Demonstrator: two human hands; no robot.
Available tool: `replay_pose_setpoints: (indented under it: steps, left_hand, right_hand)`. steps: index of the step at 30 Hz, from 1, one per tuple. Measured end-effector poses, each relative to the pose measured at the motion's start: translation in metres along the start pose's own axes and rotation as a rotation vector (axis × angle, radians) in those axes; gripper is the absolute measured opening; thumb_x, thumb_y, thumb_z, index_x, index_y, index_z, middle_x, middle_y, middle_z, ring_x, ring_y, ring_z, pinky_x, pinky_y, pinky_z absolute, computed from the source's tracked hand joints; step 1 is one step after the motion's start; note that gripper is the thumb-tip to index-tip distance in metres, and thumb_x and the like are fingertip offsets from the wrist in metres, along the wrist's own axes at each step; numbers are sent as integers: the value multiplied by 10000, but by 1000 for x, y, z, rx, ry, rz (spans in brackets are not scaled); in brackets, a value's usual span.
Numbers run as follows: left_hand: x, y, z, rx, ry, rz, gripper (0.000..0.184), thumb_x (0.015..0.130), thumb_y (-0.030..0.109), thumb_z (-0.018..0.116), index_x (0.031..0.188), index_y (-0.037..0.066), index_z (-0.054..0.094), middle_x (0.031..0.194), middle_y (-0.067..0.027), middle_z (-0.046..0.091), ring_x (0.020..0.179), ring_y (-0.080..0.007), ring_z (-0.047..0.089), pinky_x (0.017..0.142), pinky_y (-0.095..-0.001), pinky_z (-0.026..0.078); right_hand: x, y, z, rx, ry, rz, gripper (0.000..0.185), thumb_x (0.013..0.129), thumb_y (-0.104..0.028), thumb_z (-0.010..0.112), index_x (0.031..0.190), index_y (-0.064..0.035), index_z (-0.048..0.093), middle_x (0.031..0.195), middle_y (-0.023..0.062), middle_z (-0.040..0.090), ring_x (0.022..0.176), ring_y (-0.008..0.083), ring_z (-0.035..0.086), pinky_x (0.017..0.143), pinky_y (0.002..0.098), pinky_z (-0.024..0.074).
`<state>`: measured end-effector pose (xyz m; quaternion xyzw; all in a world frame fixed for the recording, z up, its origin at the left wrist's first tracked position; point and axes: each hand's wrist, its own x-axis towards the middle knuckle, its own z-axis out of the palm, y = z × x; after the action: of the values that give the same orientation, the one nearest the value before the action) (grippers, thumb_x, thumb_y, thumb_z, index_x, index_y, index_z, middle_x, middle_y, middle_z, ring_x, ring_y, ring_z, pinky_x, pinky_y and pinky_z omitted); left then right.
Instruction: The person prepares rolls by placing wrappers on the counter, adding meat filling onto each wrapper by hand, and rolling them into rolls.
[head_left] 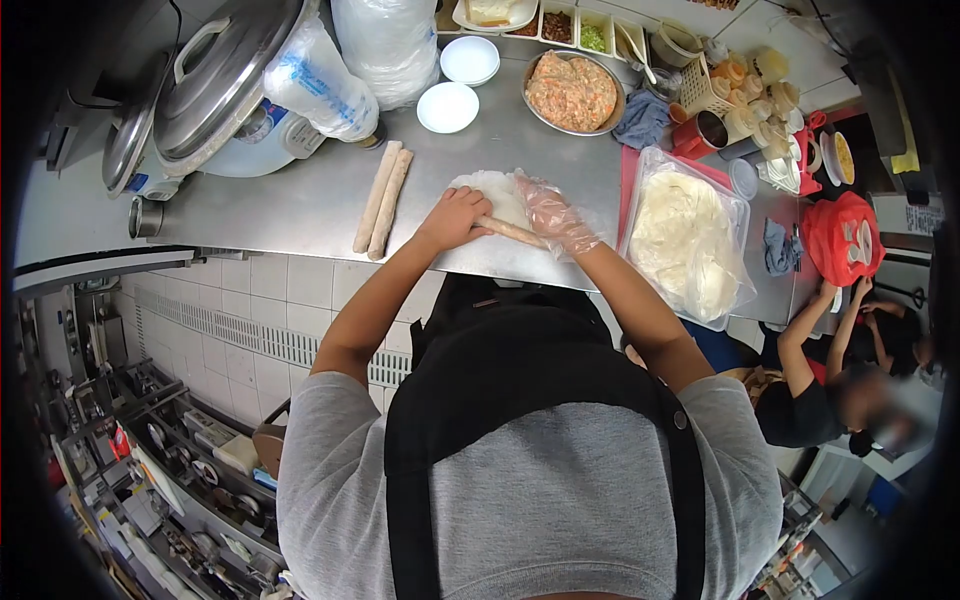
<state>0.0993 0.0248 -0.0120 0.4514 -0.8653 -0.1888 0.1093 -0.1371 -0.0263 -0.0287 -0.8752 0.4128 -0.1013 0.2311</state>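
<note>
A thin brown roll [512, 230] lies near the counter's front edge, slanting down to the right. My bare left hand [456, 217] has its fingers closed round the roll's left end. My right hand [561, 220], in a clear plastic glove, is at the roll's right end; its fingers are blurred by the glove, and its grip is unclear. Behind the roll, between my hands, is a white translucent sheet or mass [496, 192]. Two long brown rolls [383, 200] lie side by side to the left.
Two white bowls [448, 107] and a metal bowl of orange-pink filling [572, 92] stand behind. At right is a tray of pale dough [682, 235]. Wrapped stacks [385, 50] and large lidded pots [230, 85] are at left. Other people [820, 370] are at the far right.
</note>
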Motion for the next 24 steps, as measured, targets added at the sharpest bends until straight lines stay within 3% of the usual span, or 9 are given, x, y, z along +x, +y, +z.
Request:
replay_pose_setpoints:
  steps: [8, 11, 13, 18, 21, 24]
  left_hand:
    - [-9, -12, -5, -97, 3, 28, 376, 779, 390, 749, 1006, 131, 597, 1041, -52, 573, 1061, -278, 519, 918, -444, 407]
    - [4, 15, -10, 28, -61, -46, 406, 768, 390, 761, 1016, 104, 615, 1044, -76, 577, 1084, -298, 519, 947, -477, 397]
    - [18, 27, 13, -131, 40, 84, 431, 768, 406, 759, 1038, 95, 632, 1053, -84, 583, 1110, -304, 516, 952, -487, 392]
    - [28, 65, 43, -195, 10, 123, 435, 778, 387, 754, 1083, 105, 627, 1101, -85, 576, 1144, -302, 500, 942, -474, 393]
    - [24, 72, 40, -101, -67, 110, 425, 781, 368, 750, 1087, 102, 622, 1110, -84, 576, 1145, -294, 502, 939, -469, 395]
    - [30, 87, 41, -89, -32, 94, 399, 782, 346, 745, 1074, 102, 626, 1089, -81, 586, 1132, -284, 514, 937, -462, 395]
  right_hand:
    - [-1, -10, -12, 44, -4, 12, 522, 887, -34, 472, 1404, 12, 419, 1211, 276, 598, 1118, 401, 589, 990, 445, 457]
    - [-1, -8, -20, 74, -63, 39, 514, 906, -62, 474, 1413, 4, 417, 1248, 277, 577, 1136, 393, 578, 992, 437, 455]
    - [1, -3, -23, 94, -60, 4, 511, 919, -83, 474, 1420, -1, 412, 1268, 278, 566, 1145, 388, 573, 992, 432, 457]
    - [7, 16, -15, 173, -112, -19, 464, 984, -207, 452, 1415, -37, 436, 1288, 261, 562, 1167, 398, 558, 993, 437, 454]
    - [6, 3, -30, 139, -231, 143, 445, 994, -227, 441, 1398, -41, 461, 1286, 251, 572, 1166, 405, 559, 999, 440, 449]
    - [7, 7, -22, 187, -171, 124, 435, 986, -204, 447, 1382, -26, 474, 1273, 251, 581, 1163, 411, 562, 994, 445, 452]
